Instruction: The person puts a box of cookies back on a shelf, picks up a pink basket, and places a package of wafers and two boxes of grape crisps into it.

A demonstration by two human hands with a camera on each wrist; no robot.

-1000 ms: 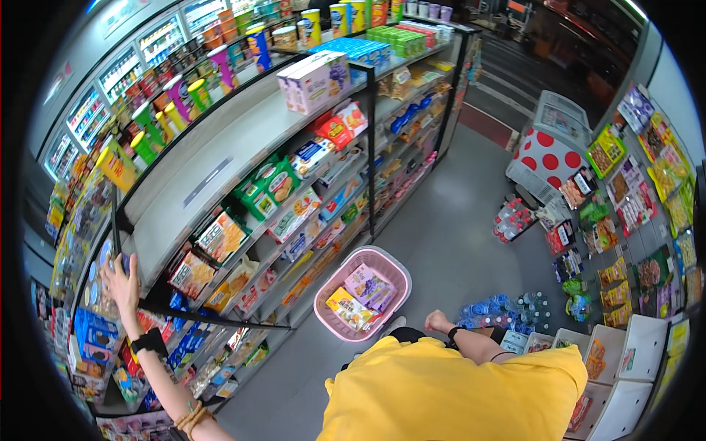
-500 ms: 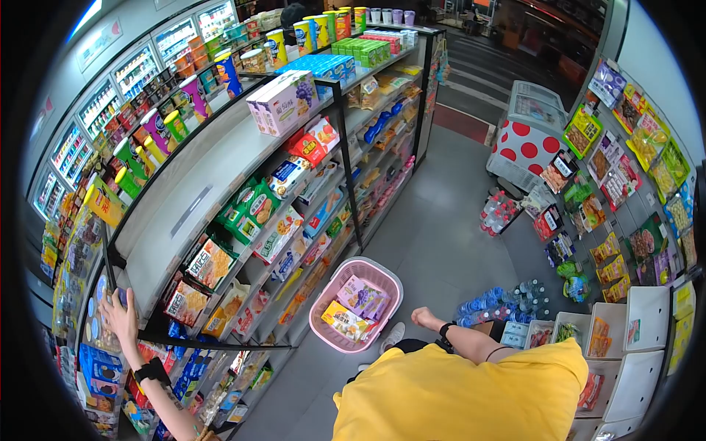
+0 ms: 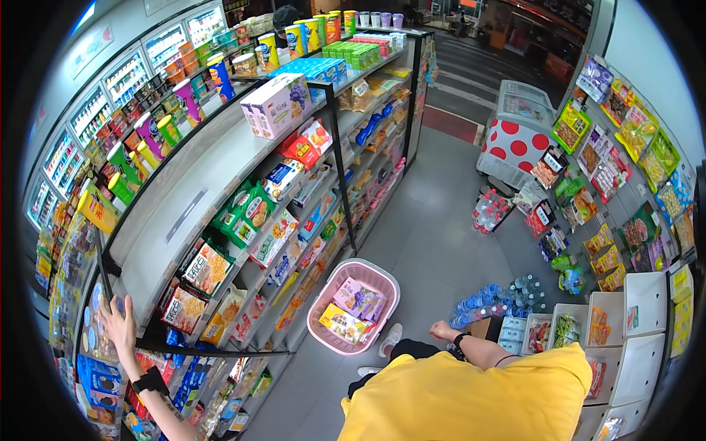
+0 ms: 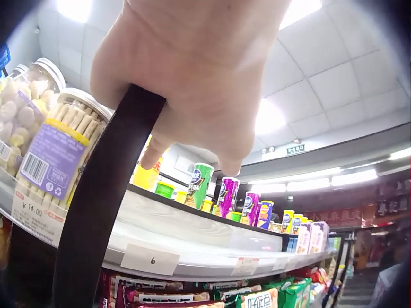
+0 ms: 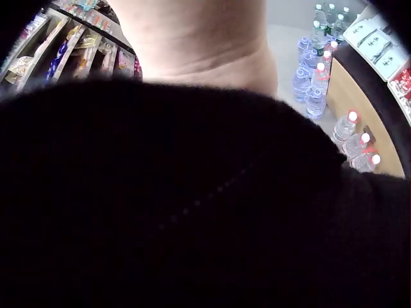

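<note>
My left hand (image 3: pixel 118 323) rests at the near corner of the shelf unit, fingers spread. In the left wrist view its palm (image 4: pixel 186 83) lies over the top of a black shelf post (image 4: pixel 96 205). Jars of biscuit sticks (image 4: pixel 61 144) stand just beside that post. My right hand (image 3: pixel 443 331) hangs low beside the black trousers, its fingers loosely curled and holding nothing. In the right wrist view dark cloth hides most of it. On the floor in front of me sits a pink basket (image 3: pixel 321 321) with a purple grape-printed pack (image 3: pixel 358 298) and a yellow pack (image 3: pixel 343 321) inside.
Snack packs (image 3: pixel 206 266) fill the tilted shelves on the left, with chip canisters (image 3: pixel 189 103) along the top. Bottled water (image 3: pixel 478 301) and white bins (image 3: pixel 645 303) stand at the right. A red-dotted freezer (image 3: pixel 515 147) is farther off, near hanging snack bags (image 3: pixel 571 126).
The head view has shifted, so shelves and basket appear farther left and a white shoe now shows. My left hand stays at the shelf corner. The right hand remains low at my side.
</note>
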